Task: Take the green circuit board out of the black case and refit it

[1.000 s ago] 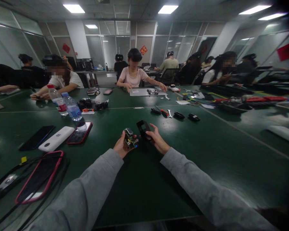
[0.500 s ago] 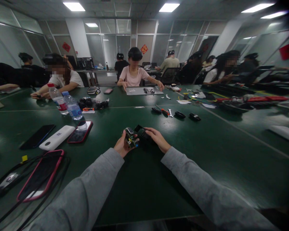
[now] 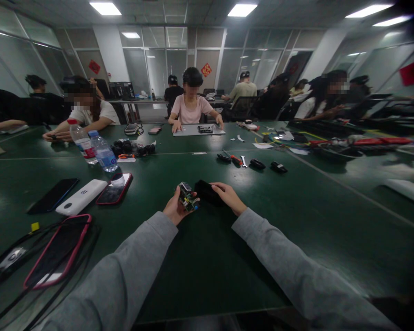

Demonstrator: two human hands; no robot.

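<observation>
My left hand (image 3: 174, 207) is closed round a circuit board (image 3: 187, 197) with a silvery block at its top, yellow parts and a blue knob at the lower corner. Just to the right, my right hand (image 3: 229, 197) pinches a black plastic housing (image 3: 207, 190) by its right side, thumb and fingers together. A small gap lies between the board and the housing. Both are held over the green table (image 3: 207, 257). The fingertips under the board and behind the housing are hidden.
Beyond my hands lie a wrench (image 3: 244, 161), an orange-handled screwdriver (image 3: 235, 160) and several black pieces (image 3: 257, 164). On the left are phones (image 3: 114, 189), a white power bank (image 3: 82, 197), cables and two bottles (image 3: 103, 151). Opposite, a person (image 3: 193, 108) holds a grey panel (image 3: 182, 131).
The black housing has turned in my right hand, so a plain dark face shows. My left hand and the board stay put. The person opposite has slid the grey panel left.
</observation>
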